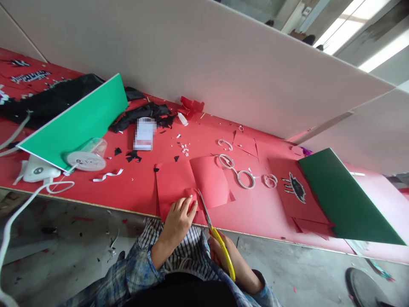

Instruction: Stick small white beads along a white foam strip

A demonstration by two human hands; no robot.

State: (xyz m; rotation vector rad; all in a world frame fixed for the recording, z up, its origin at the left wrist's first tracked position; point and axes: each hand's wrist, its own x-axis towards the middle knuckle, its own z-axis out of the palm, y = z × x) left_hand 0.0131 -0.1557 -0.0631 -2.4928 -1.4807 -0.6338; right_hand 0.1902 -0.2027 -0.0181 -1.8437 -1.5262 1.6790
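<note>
Red counter (137, 192) runs beneath a pale wall (191, 55), with scraps strewn along it; clock hours below are read with 12 toward the wall. Near the counter's front edge, straight ahead of the person, lies the red paper (209, 179), creased or doubled down its middle. On its lower part sits a small red piece (191, 193), right at the left hand's (180, 213) fingertips. That hand rests palm down, fingers bent and close together; whether it pinches the piece or only presses it I cannot tell.

Scissors (217, 236) point from 5 toward 11 o'clock, tips over the paper, just beside the small piece, at about 1 o'clock from the left hand. The right hand (235, 252), at 5 o'clock from the piece, is wrapped around their yellow handle; the left is nearer the piece.

Farther out, tape rolls (246, 187) lie at 2 to 3 o'clock, counter showing through their centres. A white bottle (182, 119) lies near 12, contents hidden. At 9 to 10, a clear cup (96, 147) lies tipped before a green board (79, 123); its contents are too unclear to tell.
</note>
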